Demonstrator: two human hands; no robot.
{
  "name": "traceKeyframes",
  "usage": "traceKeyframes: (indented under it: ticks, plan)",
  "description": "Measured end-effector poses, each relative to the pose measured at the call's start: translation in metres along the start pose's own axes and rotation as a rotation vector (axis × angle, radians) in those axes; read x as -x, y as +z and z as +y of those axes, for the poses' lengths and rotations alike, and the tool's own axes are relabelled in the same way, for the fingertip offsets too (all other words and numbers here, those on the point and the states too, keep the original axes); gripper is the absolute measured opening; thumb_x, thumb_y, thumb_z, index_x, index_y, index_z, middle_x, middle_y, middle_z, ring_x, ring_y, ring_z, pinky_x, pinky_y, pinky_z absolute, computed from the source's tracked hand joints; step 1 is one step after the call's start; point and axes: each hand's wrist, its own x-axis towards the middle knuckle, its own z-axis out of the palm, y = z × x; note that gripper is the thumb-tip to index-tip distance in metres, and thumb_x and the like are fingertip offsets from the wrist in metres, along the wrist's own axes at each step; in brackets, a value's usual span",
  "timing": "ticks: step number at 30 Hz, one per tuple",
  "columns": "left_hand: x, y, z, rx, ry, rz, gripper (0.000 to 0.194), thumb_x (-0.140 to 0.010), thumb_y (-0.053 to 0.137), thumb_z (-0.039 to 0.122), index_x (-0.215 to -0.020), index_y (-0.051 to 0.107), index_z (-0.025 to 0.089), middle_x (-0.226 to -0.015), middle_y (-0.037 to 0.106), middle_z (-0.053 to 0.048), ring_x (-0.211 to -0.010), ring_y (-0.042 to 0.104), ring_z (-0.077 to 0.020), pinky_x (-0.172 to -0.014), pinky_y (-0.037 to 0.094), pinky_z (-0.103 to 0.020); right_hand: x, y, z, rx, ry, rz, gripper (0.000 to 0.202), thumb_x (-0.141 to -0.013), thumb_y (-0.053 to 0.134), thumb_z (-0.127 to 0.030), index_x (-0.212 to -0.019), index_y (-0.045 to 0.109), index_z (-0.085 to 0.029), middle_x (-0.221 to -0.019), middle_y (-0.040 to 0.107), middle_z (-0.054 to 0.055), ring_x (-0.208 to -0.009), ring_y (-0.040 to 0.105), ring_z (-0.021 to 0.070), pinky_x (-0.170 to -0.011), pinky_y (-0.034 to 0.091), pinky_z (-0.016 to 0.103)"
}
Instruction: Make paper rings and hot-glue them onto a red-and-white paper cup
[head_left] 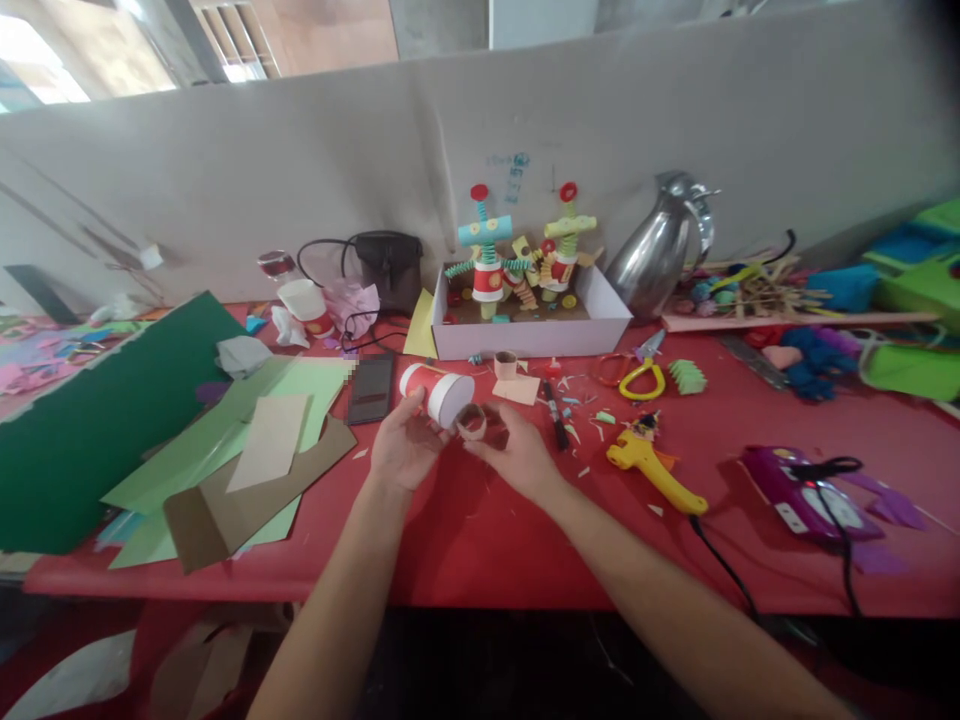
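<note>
My left hand [409, 445] holds a red and white paper cup [437, 393] on its side, its white round end facing right and toward me. Beside that end, my right hand [514, 448] grips a small brown cardboard ring [472, 422] between thumb and fingers. The ring is close to the cup's white end; whether they touch I cannot tell. Behind the hands, a short cardboard tube [506, 366] stands near a pale piece of paper [517, 389]. A black marker [555, 415] lies to the right of my right hand.
At the back, a white box [532, 338] holds paper-cup figures beside a steel jug [660, 245]. To the right lie yellow scissors [642, 380], a corded yellow glue gun [656, 472] and a purple device [810, 495]. Card sheets [270, 440] and a phone [370, 388] are left.
</note>
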Motion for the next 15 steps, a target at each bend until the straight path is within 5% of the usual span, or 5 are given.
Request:
traceKeyframes:
  ticks: [6,9,15]
  plan:
    - [-0.010,-0.008,0.015,0.049,0.219,0.142,0.016,-0.072,0.076,0.021,-0.079,0.061,0.022,-0.079,0.072,0.000,-0.074,0.069,-0.0164,-0.068,0.059,-0.030,0.004,-0.013,0.002,0.247,-0.042,-0.018,0.024,-0.079,0.077,-0.028,-0.100,0.068,-0.019,-0.096,0.072,0.007,-0.098,0.062,0.0265,-0.087,0.050,0.042]
    - [-0.014,-0.008,0.030,0.076,0.292,0.045,0.012,-0.076,0.072,0.025,-0.084,0.063,0.023,-0.091,0.075,-0.002,-0.093,0.071,-0.0204,-0.078,0.061,-0.034,0.015,-0.020,0.006,0.402,-0.027,-0.005,0.023,-0.076,0.081,-0.028,-0.094,0.071,-0.019,-0.095,0.070,0.009,-0.103,0.059,0.0305,-0.093,0.046,0.048]
    - [-0.015,0.007,0.028,0.117,0.160,-0.124,0.009,-0.085,0.063,0.026,-0.093,0.066,0.023,-0.103,0.076,-0.005,-0.100,0.071,-0.0238,-0.080,0.062,-0.037,0.058,-0.085,0.010,0.649,0.034,0.084,0.055,-0.084,0.073,-0.032,-0.134,0.058,-0.015,-0.132,0.060,0.017,-0.124,0.048,0.0354,-0.108,0.035,0.054]
